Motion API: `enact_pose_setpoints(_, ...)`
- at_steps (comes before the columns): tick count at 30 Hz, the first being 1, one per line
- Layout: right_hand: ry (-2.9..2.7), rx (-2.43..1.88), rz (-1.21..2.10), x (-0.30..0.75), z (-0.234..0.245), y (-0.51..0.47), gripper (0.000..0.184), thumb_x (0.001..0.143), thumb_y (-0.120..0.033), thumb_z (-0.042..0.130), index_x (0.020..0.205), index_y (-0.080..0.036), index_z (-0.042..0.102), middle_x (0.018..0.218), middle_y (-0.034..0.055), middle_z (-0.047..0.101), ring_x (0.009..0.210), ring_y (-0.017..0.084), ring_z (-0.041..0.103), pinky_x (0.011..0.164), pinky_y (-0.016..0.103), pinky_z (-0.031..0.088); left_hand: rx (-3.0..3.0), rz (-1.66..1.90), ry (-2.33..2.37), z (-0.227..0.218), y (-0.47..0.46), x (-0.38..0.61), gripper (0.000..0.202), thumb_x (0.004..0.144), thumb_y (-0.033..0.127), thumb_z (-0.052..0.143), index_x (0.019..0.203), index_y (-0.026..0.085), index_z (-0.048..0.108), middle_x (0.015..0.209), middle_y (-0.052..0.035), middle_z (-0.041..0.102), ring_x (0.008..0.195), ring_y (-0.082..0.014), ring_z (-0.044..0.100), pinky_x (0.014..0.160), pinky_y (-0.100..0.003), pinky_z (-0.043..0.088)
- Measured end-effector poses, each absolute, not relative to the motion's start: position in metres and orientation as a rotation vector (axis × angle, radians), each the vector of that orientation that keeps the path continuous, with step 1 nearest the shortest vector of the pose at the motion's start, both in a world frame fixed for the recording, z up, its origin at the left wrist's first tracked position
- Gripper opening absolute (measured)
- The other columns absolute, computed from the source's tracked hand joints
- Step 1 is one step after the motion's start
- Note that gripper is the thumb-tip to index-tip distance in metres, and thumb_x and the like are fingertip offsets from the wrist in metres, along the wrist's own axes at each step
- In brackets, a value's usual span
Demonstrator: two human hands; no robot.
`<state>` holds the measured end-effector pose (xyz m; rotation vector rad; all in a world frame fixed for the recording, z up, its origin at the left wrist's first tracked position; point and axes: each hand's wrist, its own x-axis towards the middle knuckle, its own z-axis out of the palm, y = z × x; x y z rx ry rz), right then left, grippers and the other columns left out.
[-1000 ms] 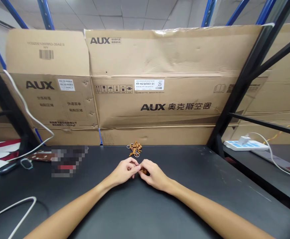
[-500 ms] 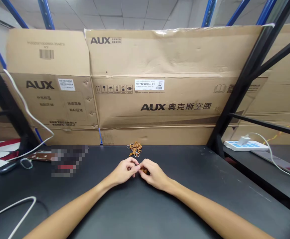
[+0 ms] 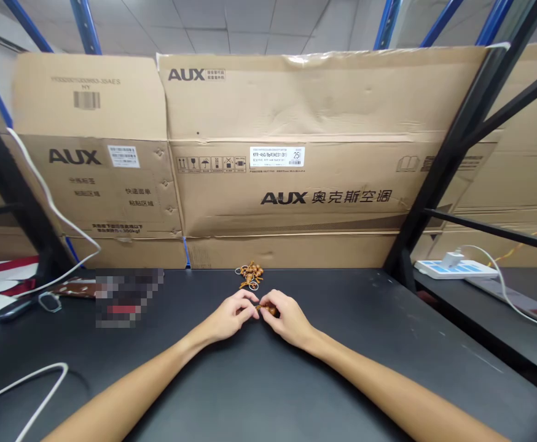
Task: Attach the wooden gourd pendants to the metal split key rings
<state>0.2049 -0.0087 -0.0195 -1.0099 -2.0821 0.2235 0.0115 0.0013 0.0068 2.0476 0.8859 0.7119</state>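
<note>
Clamped on small brown piece [image 3: 267,309] by grips of left hand [image 3: 230,317] and right hand [image 3: 290,320]; now exposed between fingertips, previously hidden; similar pile [image 3: 250,274] just beyond

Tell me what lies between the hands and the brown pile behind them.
Head view: only bare black table separates the pile from the left hand and right hand pinching a brown piece.
</note>
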Motion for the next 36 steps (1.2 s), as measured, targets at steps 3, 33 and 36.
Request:
enact_pose_setpoints(3, -2.116, -0.909, 0.283, 0.205, -0.017, -0.012, 0.007, 0.087, -0.018, 0.052, 0.086, -0.020, 0.058, 0.078, 0.0014, 0.057, 0.070, 0.014, 0.054, 0.064, 0.026, 0.044, 2.069, 0.738, 0.881, 0.004, 0.003, 0.011, 0.047, 0.090, 0.046, 0.045, 0.062, 0.013, 0.065, 0.105, -0.0058, 0.055, 0.060, -0.0075, 0.051, 0.057, -0.022, 0.044)
enact_pose_setpoints(33, -2.135, -1.171, -0.055, 0.210, -0.017, -0.007, 0.024, 0.087, -0.029, 0.056, 0.065, -0.020, 0.055, 0.068, 0.0025, 0.056, 0.068, 0.017, 0.053, 0.069, 0.031, 0.042, 2.628, 0.846, 1.056, -0.006, -0.004, 0.011, 0.015, 0.086, 0.031, 0.055, 0.076, 0.019, 0.057, 0.080, -0.0031, 0.055, 0.077, -0.0185, 0.053, 0.075, -0.032, 0.043)
enact_pose_setpoints(36, -2.282, -1.163, -0.020, 0.214, -0.016, -0.006, 0.014, 0.086, -0.031, 0.057, 0.078, -0.020, 0.063, 0.080, 0.0045, 0.063, 0.079, 0.019, 0.057, 0.074, 0.032, 0.042, 2.771, 0.705, 1.064, -0.003, -0.005, 0.008, 0.020, 0.090, 0.035, 0.049, 0.089, 0.020, 0.062, 0.092, -0.0068, 0.062, 0.088, -0.0231, 0.056, 0.084, -0.038, 0.042)
